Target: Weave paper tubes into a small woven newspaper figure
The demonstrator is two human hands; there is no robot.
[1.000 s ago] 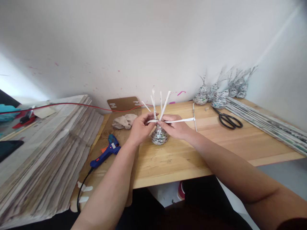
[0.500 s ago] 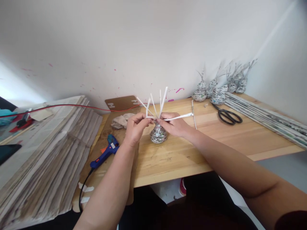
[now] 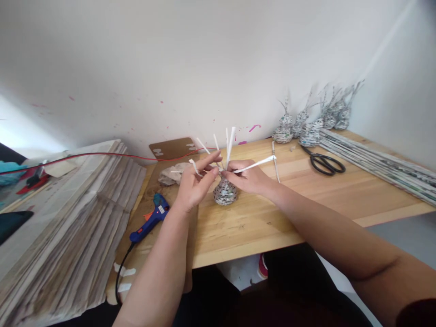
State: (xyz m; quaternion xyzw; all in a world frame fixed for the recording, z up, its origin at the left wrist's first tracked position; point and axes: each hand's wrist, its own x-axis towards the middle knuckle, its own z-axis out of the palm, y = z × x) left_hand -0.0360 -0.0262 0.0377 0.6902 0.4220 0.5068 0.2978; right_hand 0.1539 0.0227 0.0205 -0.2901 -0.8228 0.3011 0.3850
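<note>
A small gourd shape woven from rolled newspaper stands on the wooden table, its white paper strips fanning up and outward from the neck. My right hand is closed around the neck, thumb and fingers pinching it where the strips come out. One strip sticks out rightward over that hand. At the neck's left side is my left hand, its thumb and forefinger apart. A bent white strip shows by its fingers. The fingers partly hide the neck.
A blue glue gun lies on a brown board at left, beside a crumpled cloth and a tall newspaper stack. Black scissors, paper rods and several woven gourds are at right. A red wire crosses behind.
My left hand's fingers have spread from a pinch on a strip, and that strip now tilts farther left. My right hand keeps its hold on the neck.
</note>
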